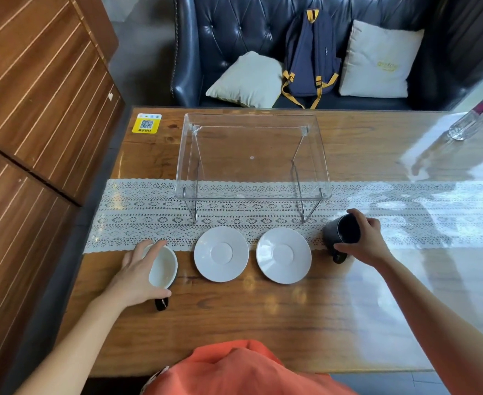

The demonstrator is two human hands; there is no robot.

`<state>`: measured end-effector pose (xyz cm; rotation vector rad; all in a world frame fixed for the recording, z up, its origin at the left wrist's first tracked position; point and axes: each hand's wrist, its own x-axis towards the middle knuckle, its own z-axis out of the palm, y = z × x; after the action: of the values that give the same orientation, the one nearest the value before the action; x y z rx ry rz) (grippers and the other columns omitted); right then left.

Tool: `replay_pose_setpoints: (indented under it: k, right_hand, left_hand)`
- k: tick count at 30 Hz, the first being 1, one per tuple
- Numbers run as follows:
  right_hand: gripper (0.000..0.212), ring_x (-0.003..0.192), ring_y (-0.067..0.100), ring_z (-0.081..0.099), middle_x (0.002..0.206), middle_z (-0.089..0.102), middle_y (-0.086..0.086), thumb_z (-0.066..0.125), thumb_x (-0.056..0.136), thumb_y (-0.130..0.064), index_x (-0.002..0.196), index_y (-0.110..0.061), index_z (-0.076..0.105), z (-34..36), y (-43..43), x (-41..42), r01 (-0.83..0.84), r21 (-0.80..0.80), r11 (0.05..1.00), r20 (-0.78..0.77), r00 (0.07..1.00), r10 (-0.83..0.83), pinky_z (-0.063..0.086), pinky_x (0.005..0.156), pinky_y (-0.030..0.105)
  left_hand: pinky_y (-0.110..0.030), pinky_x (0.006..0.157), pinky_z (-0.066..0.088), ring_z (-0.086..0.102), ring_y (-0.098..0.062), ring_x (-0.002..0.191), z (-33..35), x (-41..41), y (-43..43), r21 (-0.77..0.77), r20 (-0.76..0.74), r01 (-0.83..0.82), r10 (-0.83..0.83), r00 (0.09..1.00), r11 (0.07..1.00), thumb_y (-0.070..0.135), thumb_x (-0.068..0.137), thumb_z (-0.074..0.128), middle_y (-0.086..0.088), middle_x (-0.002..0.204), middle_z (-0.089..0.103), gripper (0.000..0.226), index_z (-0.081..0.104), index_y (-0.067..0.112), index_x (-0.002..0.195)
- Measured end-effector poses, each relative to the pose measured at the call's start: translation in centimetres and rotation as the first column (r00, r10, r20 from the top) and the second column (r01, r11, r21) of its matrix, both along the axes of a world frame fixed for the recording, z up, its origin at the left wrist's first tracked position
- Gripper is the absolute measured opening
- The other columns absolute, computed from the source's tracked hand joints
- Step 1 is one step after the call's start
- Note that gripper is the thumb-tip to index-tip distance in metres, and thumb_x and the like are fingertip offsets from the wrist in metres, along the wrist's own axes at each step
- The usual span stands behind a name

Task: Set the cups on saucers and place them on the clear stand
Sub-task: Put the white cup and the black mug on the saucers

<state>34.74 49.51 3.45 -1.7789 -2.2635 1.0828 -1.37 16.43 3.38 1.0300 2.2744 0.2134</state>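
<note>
Two white saucers lie side by side on the wooden table: the left saucer (221, 254) and the right saucer (283, 255). Behind them stands the clear stand (251, 155), with nothing on its top. My left hand (139, 273) grips a cup (164, 269) with a white inside and a black handle, left of the saucers and tilted toward them. My right hand (367, 240) grips a black cup (341, 233) to the right of the saucers, also tilted.
A white lace runner (137, 212) crosses the table under the stand's front legs. A yellow QR sticker (147, 123) is at the back left, a clear glass bottle (475, 116) at the back right. A dark sofa with cushions and a backpack (310, 57) stands behind.
</note>
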Motion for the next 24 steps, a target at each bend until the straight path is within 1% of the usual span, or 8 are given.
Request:
replay_pose_setpoints:
  k: [5, 7, 10, 13, 17, 20, 22, 24]
  right_hand:
    - [0.093, 0.120, 0.032, 0.045, 0.133, 0.034, 0.015, 0.084, 0.059, -0.010, 0.139, -0.027, 0.040, 0.0, -1.5, 0.4, 0.032, 0.070, 0.997, -0.097, 0.995, -0.025, 0.041, 0.100, 0.037]
    - [0.092, 0.115, 0.024, 0.044, 0.131, 0.037, 0.014, 0.085, 0.059, -0.010, 0.138, -0.027, 0.040, 0.3, -1.9, 0.6, 0.025, 0.056, 0.998, -0.145, 0.989, -0.017, 0.037, 0.096, 0.031]
    - [0.090, 0.111, 0.016, 0.041, 0.125, 0.042, 0.007, 0.087, 0.057, -0.010, 0.133, -0.021, 0.040, 1.0, -2.6, 0.7, 0.011, 0.103, 0.995, -0.227, 0.974, 0.013, 0.034, 0.092, 0.030]
    - [0.087, 0.114, 0.020, 0.044, 0.121, 0.043, 0.002, 0.088, 0.055, -0.010, 0.128, -0.016, 0.041, 2.0, -3.3, 0.0, -0.030, 0.131, 0.991, -0.297, 0.953, 0.068, 0.036, 0.089, 0.031]
    - [0.088, 0.112, 0.018, 0.046, 0.123, 0.045, 0.006, 0.086, 0.052, -0.023, 0.127, -0.023, 0.040, 3.2, -4.6, -2.0, -0.187, 0.077, 0.979, -0.282, 0.938, 0.202, 0.040, 0.090, 0.030]
    - [0.088, 0.109, 0.016, 0.048, 0.123, 0.044, 0.004, 0.082, 0.051, -0.029, 0.128, -0.026, 0.038, 3.1, -6.0, -3.8, -0.285, 0.040, 0.958, -0.226, 0.931, 0.287, 0.043, 0.088, 0.028]
    - [0.091, 0.110, 0.017, 0.049, 0.127, 0.042, 0.000, 0.081, 0.051, -0.031, 0.131, -0.028, 0.036, 2.8, -6.8, -4.7, -0.313, 0.010, 0.950, -0.177, 0.934, 0.310, 0.048, 0.089, 0.036]
    - [0.092, 0.106, 0.018, 0.051, 0.128, 0.040, -0.002, 0.081, 0.051, -0.033, 0.130, -0.032, 0.034, 2.6, -7.4, -5.3, -0.328, 0.001, 0.945, -0.118, 0.938, 0.326, 0.051, 0.084, 0.041]
  left_hand:
    - [-0.046, 0.090, 0.044, 0.026, -0.022, 0.132, -0.2, 0.1, -0.6, 0.103, -0.060, -0.014, 0.021, 0.998, 0.995, 0.042, 0.050, 0.081, 0.012, 0.148, 0.018, 0.107, 0.022, 0.049, 0.138]
    - [-0.044, 0.094, 0.041, 0.032, -0.021, 0.130, 0.1, -0.1, -0.7, 0.162, 0.012, -0.075, 0.075, 0.997, 0.984, 0.039, 0.051, 0.084, 0.010, 0.145, 0.024, 0.104, 0.027, 0.046, 0.138]
    - [-0.037, 0.094, 0.036, 0.035, -0.012, 0.121, 1.0, 0.0, -0.1, 0.283, 0.101, -0.160, 0.136, 0.986, 0.946, 0.033, 0.053, 0.087, 0.010, 0.141, 0.028, 0.103, 0.030, 0.045, 0.138]
    - [-0.038, 0.098, 0.034, 0.031, -0.012, 0.127, 2.6, 0.9, 1.7, 0.341, 0.068, -0.075, 0.056, 0.996, 0.937, 0.034, 0.052, 0.087, 0.011, 0.143, 0.025, 0.103, 0.029, 0.050, 0.135]
    - [-0.038, 0.097, 0.036, 0.030, -0.012, 0.131, 4.1, 2.9, 5.2, 0.378, 0.024, 0.093, -0.110, 0.994, 0.921, 0.041, 0.052, 0.083, 0.014, 0.144, 0.023, 0.103, 0.026, 0.047, 0.138]
    - [-0.040, 0.090, 0.045, 0.028, -0.009, 0.131, 4.4, 4.5, 7.6, 0.320, -0.009, 0.190, -0.198, 0.980, 0.928, 0.047, 0.052, 0.077, 0.019, 0.145, 0.018, 0.100, 0.021, 0.054, 0.136]
    - [-0.041, 0.081, 0.050, 0.027, -0.011, 0.132, 4.3, 5.7, 8.7, 0.286, -0.049, 0.266, -0.264, 0.963, 0.920, 0.048, 0.052, 0.073, 0.020, 0.144, 0.017, 0.099, 0.018, 0.056, 0.134]
    - [-0.040, 0.073, 0.052, 0.027, -0.012, 0.131, 4.0, 6.7, 9.5, 0.255, -0.077, 0.320, -0.310, 0.947, 0.912, 0.048, 0.051, 0.070, 0.019, 0.143, 0.015, 0.099, 0.016, 0.057, 0.134]
